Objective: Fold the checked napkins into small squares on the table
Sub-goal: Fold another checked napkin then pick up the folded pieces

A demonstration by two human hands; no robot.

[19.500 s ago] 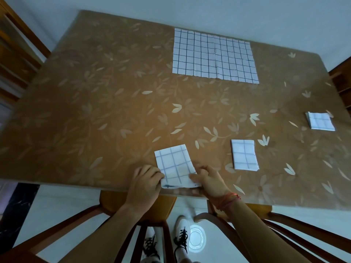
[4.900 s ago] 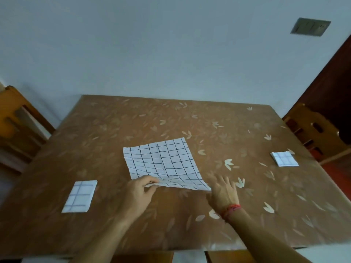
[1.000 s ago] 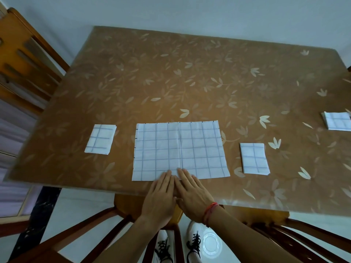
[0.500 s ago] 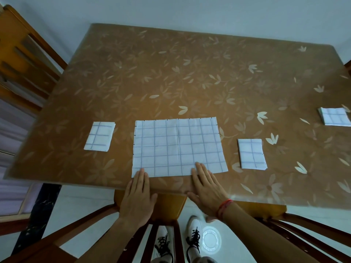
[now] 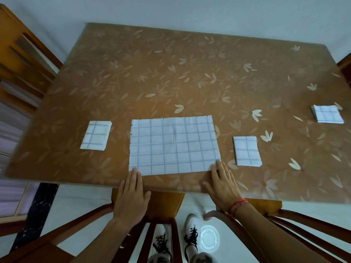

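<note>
A white checked napkin (image 5: 174, 146) lies flat as a wide rectangle near the front edge of the brown leaf-patterned table (image 5: 171, 73). My left hand (image 5: 132, 194) rests flat at its near left corner, fingertips touching the edge. My right hand (image 5: 223, 184) lies flat at its near right corner, fingertips on the cloth. Both hands are spread and hold nothing. Three small folded napkins sit on the table: one to the left (image 5: 96, 135), one to the right (image 5: 247, 150), one at the far right (image 5: 327, 113).
Wooden chairs stand at the left (image 5: 20, 59), under the front edge (image 5: 163, 202) and at the right corner (image 5: 344, 63). My shoes (image 5: 191, 232) and a round white thing (image 5: 209, 239) show on the floor below. A pale wall runs behind the table.
My hands have slid apart along the napkin's near edge, from the middle out to its two corners. The napkin has stayed flat in place.
</note>
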